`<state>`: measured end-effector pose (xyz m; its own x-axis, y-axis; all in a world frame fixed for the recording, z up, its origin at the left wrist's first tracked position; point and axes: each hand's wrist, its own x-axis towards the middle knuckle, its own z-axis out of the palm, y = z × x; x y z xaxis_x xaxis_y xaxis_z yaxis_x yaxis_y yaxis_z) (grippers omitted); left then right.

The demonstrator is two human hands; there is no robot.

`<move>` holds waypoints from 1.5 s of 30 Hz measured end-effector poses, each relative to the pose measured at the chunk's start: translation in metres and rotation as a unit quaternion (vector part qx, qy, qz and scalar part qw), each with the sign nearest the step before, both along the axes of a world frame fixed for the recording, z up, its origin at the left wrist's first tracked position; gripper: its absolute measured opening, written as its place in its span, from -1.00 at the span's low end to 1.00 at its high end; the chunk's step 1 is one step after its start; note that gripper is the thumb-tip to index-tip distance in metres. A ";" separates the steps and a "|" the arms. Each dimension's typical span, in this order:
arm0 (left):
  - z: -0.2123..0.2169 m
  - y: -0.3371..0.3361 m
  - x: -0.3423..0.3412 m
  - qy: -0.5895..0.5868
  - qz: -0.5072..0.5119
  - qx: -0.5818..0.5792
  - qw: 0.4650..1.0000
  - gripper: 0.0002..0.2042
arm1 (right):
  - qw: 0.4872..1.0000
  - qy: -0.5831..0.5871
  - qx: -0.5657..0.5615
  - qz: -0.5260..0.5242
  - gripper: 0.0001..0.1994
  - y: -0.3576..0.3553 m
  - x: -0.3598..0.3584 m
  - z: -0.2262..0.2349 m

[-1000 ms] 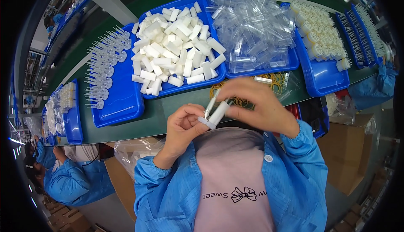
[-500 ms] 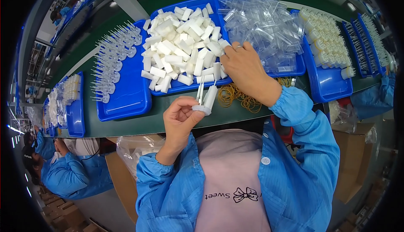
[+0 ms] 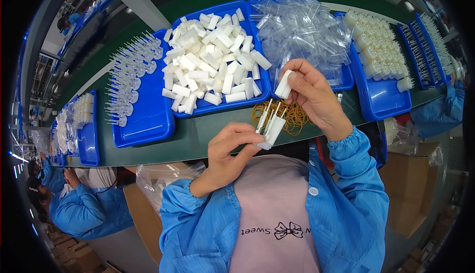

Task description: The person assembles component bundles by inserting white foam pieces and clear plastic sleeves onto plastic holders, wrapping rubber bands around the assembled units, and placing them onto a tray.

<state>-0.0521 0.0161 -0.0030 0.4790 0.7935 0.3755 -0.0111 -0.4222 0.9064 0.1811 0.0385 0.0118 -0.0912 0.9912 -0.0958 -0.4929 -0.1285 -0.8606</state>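
My left hand (image 3: 230, 151) pinches the round base of a small plastic part with upright prongs (image 3: 267, 127), held over the table's near edge. One white block stands among its prongs. Up and to the right of it, my right hand (image 3: 312, 92) grips a single white foam-like block (image 3: 284, 84) between thumb and fingers. That block is tilted and apart from the prongs. Behind the hands, a blue tray (image 3: 198, 110) is heaped with more white blocks (image 3: 213, 57). Tan rubber bands (image 3: 292, 119) lie in a loose pile on the table just behind the pronged part.
Clear plastic sleeves (image 3: 302, 33) fill another blue tray. At left, a tray (image 3: 143, 133) carries rows of clear pronged parts (image 3: 126, 85). A right-hand tray (image 3: 391, 109) has cream-coloured assemblies (image 3: 378, 48). Cardboard boxes (image 3: 410, 189) stand below the table; a co-worker's blue sleeve (image 3: 91, 206) shows at left.
My right hand has come back from the white-block tray with a block in its fingers. My left hand has shifted right with the pronged part, now tilted, bringing the two close together.
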 end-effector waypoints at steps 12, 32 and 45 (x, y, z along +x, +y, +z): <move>-0.004 -0.001 0.004 -0.025 0.003 -0.055 0.998 -0.81 | 0.995 0.097 -0.023 -0.021 -0.74 -0.010 -0.008 -0.008; 0.004 0.004 -0.002 0.042 0.025 0.113 0.992 -0.72 | 0.966 -0.223 0.109 0.066 -0.87 -0.031 -0.005 0.014; -0.009 0.001 -0.004 -0.077 -0.011 -0.229 0.970 -0.78 | 0.804 -0.495 0.326 -0.051 -0.85 0.012 -0.006 0.030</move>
